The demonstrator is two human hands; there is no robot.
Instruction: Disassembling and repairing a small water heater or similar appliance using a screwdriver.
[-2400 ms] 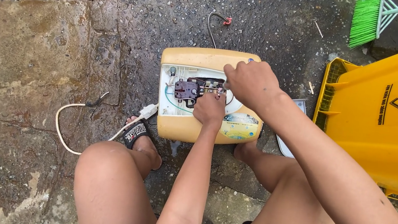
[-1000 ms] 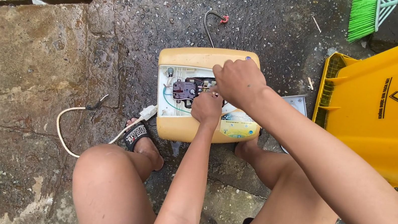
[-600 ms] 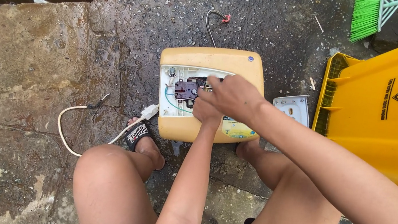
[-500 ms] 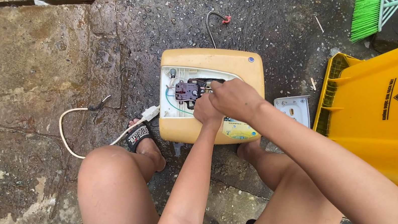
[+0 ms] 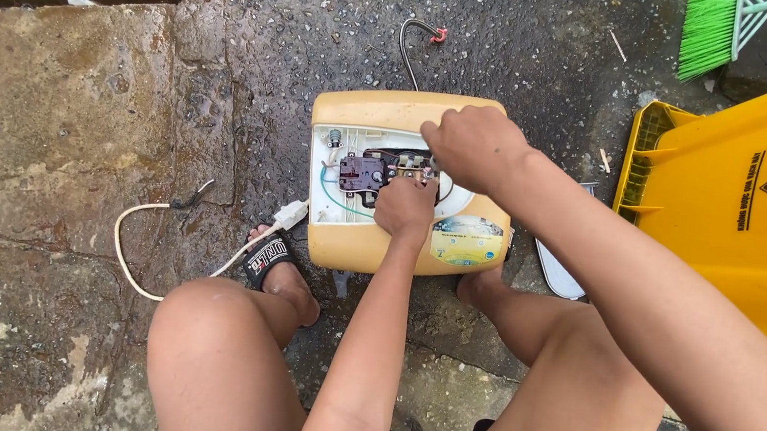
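cover off yellowed water-heater casing (image 5: 416, 112) on wet pavement (image 5: 75, 109), wiring and dark terminal block (image 5: 361, 172) exposed; left hand (image 5: 406, 207) and right hand (image 5: 472, 146) curled at the block, grip hidden, parts not yet out.

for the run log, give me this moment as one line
left hand: on black part inside open yellow casing | right hand: on casing top | white cord: on ground

The right hand (image 5: 475, 147) has slid left over the heater (image 5: 407, 184) onto its dark wiring block (image 5: 379, 168).
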